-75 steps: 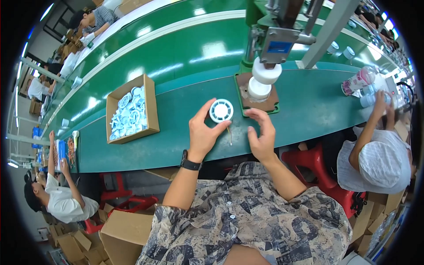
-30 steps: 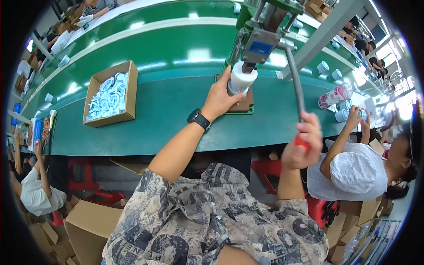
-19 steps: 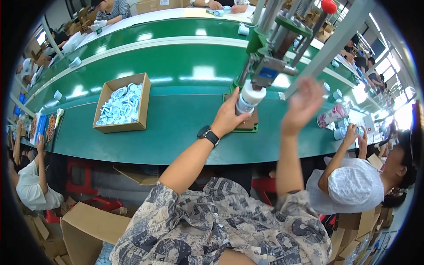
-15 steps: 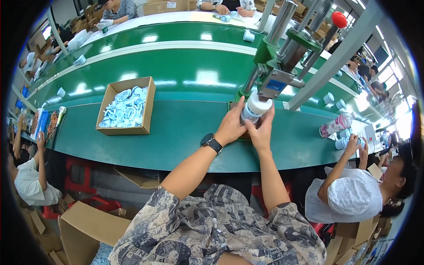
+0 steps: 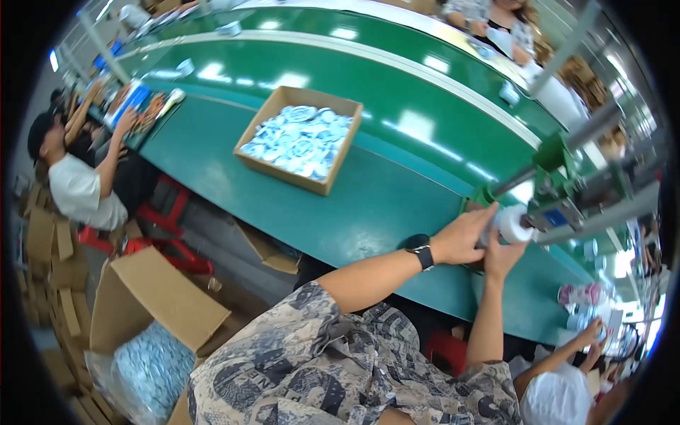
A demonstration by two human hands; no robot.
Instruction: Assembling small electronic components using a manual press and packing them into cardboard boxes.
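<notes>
Both of my hands are closed around a white-topped, light-blue cylindrical part (image 5: 511,224) at the lever press. My left hand (image 5: 464,237), with a black watch on its wrist, grips the part from the left. My right hand (image 5: 503,256) wraps it from the near right side. The part sits right by the lower end of the green and metal press (image 5: 559,177); whether they touch I cannot tell. Fingers hide most of the part's lower body. To the left on the bench, a cardboard box (image 5: 327,185) holds many small light-blue and white plastic pieces.
A green bench (image 5: 248,205) runs under the press, with a green conveyor (image 5: 354,67) beyond it. Down to the left, an open carton (image 5: 152,287) contains bagged blue pieces. Co-workers sit at left and right. A pink-patterned container (image 5: 584,294) stands near the right one.
My view has turned left and tilted, so the box, press and hands appear farther right. Both hands remain around the cylindrical part at the press.
</notes>
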